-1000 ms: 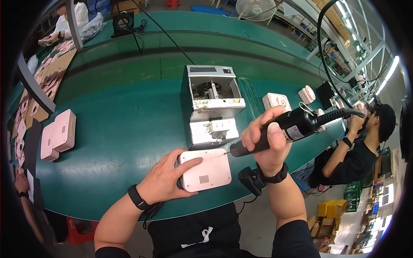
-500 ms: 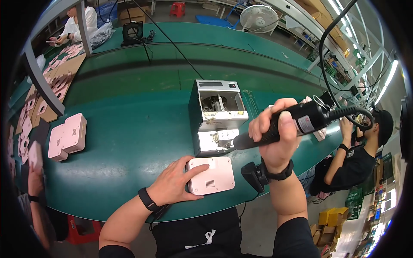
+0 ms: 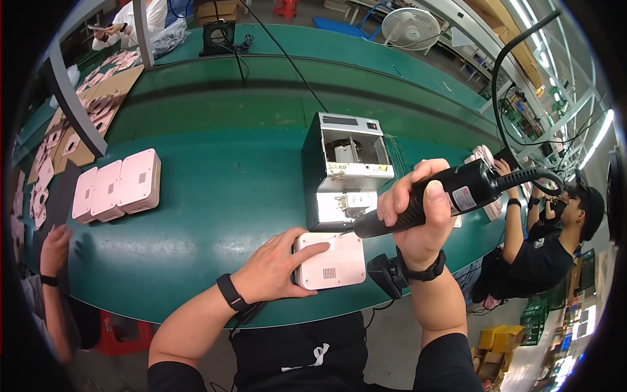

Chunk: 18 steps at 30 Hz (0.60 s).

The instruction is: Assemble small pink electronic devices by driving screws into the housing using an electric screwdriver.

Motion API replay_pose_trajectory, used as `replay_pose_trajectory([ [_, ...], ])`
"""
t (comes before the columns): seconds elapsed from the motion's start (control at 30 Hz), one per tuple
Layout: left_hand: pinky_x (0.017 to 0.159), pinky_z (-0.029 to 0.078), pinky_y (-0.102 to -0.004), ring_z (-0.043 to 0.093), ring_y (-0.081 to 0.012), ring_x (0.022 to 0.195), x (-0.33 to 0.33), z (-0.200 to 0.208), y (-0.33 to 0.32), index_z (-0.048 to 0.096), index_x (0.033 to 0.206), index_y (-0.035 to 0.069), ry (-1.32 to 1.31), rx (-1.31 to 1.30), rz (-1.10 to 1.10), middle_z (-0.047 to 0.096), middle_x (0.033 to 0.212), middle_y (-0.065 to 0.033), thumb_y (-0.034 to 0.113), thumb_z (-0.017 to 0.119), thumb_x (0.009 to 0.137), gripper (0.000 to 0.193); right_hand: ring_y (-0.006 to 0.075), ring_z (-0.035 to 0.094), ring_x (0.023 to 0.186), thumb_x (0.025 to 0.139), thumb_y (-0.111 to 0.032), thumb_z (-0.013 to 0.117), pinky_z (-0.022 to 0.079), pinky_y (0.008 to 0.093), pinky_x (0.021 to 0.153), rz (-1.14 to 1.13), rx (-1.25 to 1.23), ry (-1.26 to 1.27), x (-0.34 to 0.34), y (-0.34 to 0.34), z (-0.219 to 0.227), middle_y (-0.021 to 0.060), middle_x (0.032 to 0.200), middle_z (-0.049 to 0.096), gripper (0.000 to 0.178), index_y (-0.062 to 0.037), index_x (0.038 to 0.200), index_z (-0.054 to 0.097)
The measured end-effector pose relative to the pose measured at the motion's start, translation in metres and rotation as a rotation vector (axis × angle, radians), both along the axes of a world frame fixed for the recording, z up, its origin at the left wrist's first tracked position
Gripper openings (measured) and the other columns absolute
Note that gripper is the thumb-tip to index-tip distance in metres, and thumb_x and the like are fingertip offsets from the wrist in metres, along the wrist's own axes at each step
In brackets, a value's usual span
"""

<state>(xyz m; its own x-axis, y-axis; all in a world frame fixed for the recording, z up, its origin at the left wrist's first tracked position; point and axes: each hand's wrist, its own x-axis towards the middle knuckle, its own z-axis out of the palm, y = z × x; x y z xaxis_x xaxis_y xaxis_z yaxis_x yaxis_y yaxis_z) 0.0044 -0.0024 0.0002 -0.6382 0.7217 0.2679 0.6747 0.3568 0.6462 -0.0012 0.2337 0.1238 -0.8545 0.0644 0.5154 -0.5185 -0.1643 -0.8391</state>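
Note:
A pale pink plastic case (image 3: 343, 266) lies flat on the green table (image 3: 215, 196) in front of me, its slotted vent showing. My left hand (image 3: 277, 262) grips its left side, with a finger on top. In my right hand (image 3: 419, 212) is a black electric screwdriver (image 3: 475, 184), tilted, with a cable at its rear. The thin bit reaches over the case's top surface near its far edge; whether the tip touches is too small to tell. Just beyond the case stands a screw feeder (image 3: 360, 172) with a metal front.
Three pink cases (image 3: 138, 186) stand in a row at left. Beside them is a co-worker's hand (image 3: 56, 249), and farther back pink parts (image 3: 98, 104) lie on cardboard. At right another person (image 3: 555, 242) works by stacked pink parts (image 3: 482, 157). A black cable (image 3: 499, 85) hangs above.
The screwdriver bit has gone from the feeder's front to above the case in my left hand. At left, a co-worker's case has joined the other two, and that hand is now free.

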Motion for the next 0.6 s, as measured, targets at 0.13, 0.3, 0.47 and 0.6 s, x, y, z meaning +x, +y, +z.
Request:
replay_pose_trajectory([
  [0.13,0.101,0.051,-0.0475,0.058,-0.0366,0.118,0.0,0.0,0.001,0.054,0.148,0.024,0.006,0.01,0.001,0.049,0.136,-0.0144,0.033,0.094,0.066,0.091,0.0176,0.05,0.05,0.103,-0.035,0.054,0.047,0.0365,0.051,-0.012,-0.002,-0.017,0.001,-0.002,-0.006,0.0084,0.07,0.054,0.03,-0.0073,0.112,0.047],
  [0.3,0.101,0.051,-0.0475,0.058,-0.0367,0.119,0.0,0.002,0.003,0.055,0.148,0.025,-0.019,0.001,0.002,0.049,0.136,-0.0149,0.032,0.094,0.065,0.093,0.0179,0.05,0.051,0.101,-0.035,0.058,0.046,0.0362,0.051,0.0,-0.001,-0.038,0.0,-0.008,-0.018,0.0088,0.071,0.054,0.032,-0.0075,0.111,0.046],
  [0.47,0.1,0.052,-0.0471,0.059,-0.0375,0.12,-0.001,0.001,0.002,0.058,0.146,0.025,-0.012,-0.023,0.025,0.051,0.136,-0.0152,0.036,0.094,0.065,0.09,0.018,0.05,0.051,0.099,-0.036,0.061,0.045,0.0359,0.051,0.043,-0.04,-0.064,-0.004,-0.007,-0.024,0.009,0.071,0.054,0.034,-0.0076,0.11,0.045],
  [0.6,0.101,0.052,-0.0473,0.059,-0.0377,0.12,-0.001,0.0,0.002,0.058,0.147,0.025,0.017,-0.023,0.025,0.051,0.136,-0.0153,0.035,0.094,0.066,0.089,0.0158,0.053,0.055,0.095,-0.021,0.067,0.046,0.0322,0.052,0.134,-0.191,-0.074,-0.005,-0.008,-0.025,0.0089,0.07,0.056,0.029,-0.0038,0.107,0.046],
])
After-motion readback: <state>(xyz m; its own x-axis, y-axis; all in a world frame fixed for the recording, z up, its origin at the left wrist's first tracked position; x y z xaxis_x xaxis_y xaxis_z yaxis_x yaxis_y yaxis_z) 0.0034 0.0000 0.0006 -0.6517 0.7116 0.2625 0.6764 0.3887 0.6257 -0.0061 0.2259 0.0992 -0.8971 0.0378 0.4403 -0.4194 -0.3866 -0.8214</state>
